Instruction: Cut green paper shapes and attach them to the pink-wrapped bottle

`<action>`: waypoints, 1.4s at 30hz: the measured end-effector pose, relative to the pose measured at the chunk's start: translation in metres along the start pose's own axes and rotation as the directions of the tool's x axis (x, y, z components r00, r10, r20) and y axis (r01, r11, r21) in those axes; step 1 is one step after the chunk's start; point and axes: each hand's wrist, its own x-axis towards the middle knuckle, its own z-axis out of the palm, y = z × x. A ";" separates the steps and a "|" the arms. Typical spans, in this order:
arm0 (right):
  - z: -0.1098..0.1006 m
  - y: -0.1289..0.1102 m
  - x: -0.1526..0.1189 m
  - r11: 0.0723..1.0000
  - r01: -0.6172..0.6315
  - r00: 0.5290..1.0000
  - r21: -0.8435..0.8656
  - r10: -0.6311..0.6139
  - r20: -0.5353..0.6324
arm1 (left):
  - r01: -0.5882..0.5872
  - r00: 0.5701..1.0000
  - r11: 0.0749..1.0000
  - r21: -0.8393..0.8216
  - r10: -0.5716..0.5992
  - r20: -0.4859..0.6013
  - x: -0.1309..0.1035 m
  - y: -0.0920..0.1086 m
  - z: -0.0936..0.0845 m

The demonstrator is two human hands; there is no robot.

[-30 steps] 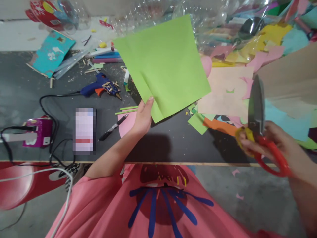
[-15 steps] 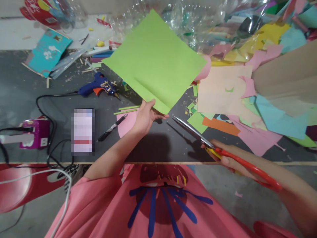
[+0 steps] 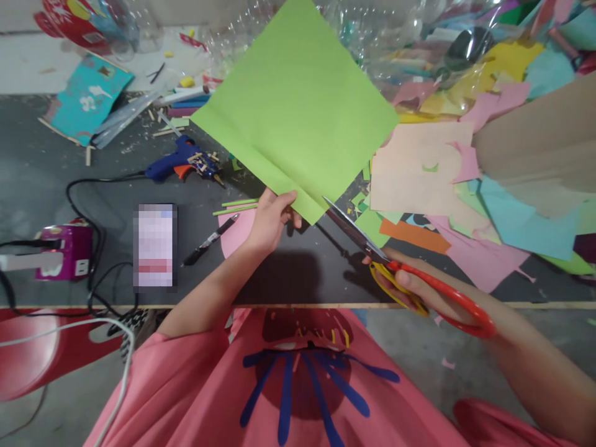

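Note:
A large green paper sheet (image 3: 302, 105) is raised over the table with a corner toward me and a crease near its lower left edge. My left hand (image 3: 274, 217) pinches that lower left edge, thumb on top. In my right hand (image 3: 410, 279) are scissors (image 3: 356, 233) with one red and one yellow handle. Their blade tips reach the sheet's lower right edge, near the close corner. Under my left wrist lies a pink paper piece (image 3: 237, 233), with thin green strips (image 3: 235, 210) above it and a black pen (image 3: 212, 239) beside it.
A blue glue gun (image 3: 181, 160), a phone (image 3: 155, 245) and a purple box (image 3: 65, 251) with cables lie at the left. Paper scraps, including an orange strip (image 3: 414, 234), cover the right. Clear plastic (image 3: 372, 37) is at the back.
The green sheet has shifted slightly and its near corner is lower. My right hand has moved left, bringing the scissor tips up to the sheet, and the yellow handle shows more.

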 end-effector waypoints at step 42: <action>0.012 -0.011 0.020 1.000 -0.007 1.000 0.000 0.007 -0.003 | -0.068 0.996 0.998 0.018 0.067 0.058 0.002 -0.005 -0.006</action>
